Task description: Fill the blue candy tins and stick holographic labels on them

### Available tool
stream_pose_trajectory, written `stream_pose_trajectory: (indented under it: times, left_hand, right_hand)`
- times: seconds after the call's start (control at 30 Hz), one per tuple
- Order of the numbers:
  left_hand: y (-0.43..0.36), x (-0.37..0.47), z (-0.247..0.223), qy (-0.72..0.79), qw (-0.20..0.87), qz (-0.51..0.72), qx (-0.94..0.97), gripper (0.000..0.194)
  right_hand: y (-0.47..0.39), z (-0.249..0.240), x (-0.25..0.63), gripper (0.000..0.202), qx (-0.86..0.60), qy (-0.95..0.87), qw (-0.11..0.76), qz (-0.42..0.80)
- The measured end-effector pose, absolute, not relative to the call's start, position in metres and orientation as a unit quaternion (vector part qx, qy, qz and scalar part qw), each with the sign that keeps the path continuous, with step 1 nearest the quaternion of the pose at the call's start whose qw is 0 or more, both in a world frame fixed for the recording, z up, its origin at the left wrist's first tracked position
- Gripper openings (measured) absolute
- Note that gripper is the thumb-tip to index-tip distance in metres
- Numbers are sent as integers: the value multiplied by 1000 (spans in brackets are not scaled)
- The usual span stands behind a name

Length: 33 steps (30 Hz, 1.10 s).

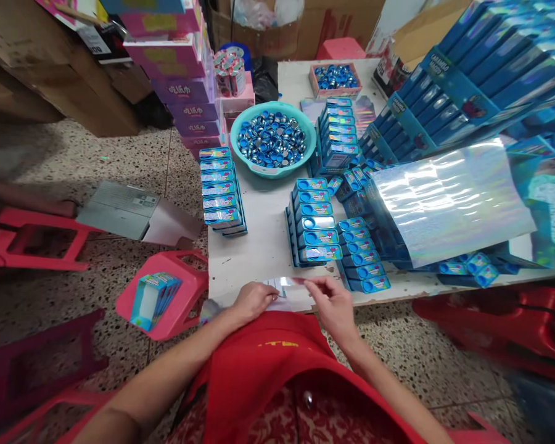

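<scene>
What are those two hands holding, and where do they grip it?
A small shiny card at the table edge. The left hand pinches its left end, the right hand its right end.

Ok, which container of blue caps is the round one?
The teal bowl mid-table is round; the other holder, a pink tray near the table's far edge, is rectangular.

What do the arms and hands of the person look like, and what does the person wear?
Both forearms are bare, with no sleeves in view. The left hand and the right hand wear no gloves, and I see no rings, watch or bracelet. Below the arms the person wears a red garment with small yellow lettering, too blurred to read.
</scene>
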<state>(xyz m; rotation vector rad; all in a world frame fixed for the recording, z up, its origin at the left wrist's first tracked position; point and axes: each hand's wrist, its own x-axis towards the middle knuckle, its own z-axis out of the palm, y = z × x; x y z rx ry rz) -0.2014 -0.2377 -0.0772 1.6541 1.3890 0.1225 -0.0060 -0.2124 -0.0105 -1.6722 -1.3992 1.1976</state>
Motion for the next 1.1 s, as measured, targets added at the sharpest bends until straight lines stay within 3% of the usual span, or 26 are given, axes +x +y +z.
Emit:
stream_pose_trajectory:
  times: [0.07,0.17,0.4,0.57,0.77,1.1]
  left_hand:
    - [-242,-205,-87,537,473,52,697,31]
    - [-241,-212,-88,481,536,113,684,48]
    - [-200,-197,-24,423,693,372,450,71]
    - [-171,-170,-1,510,668,373,393,29]
    - [-123,-165,-2,554,584,415,424,23]
    - [-124,-155,-12,575,544,413,450,10]
  right_hand:
    - [-210,1,-1,22,-642,-519,336,453]
    - [-204,21,4,26,-635,-489,311,511]
    - [-191,41,5,30,-613,-459,325,555]
    - [-171,34,2,29,-624,-512,333,487]
    - [-120,14,-2,22,-643,-578,387,321]
    - [-104,3,4,12,-649,-542,381,374]
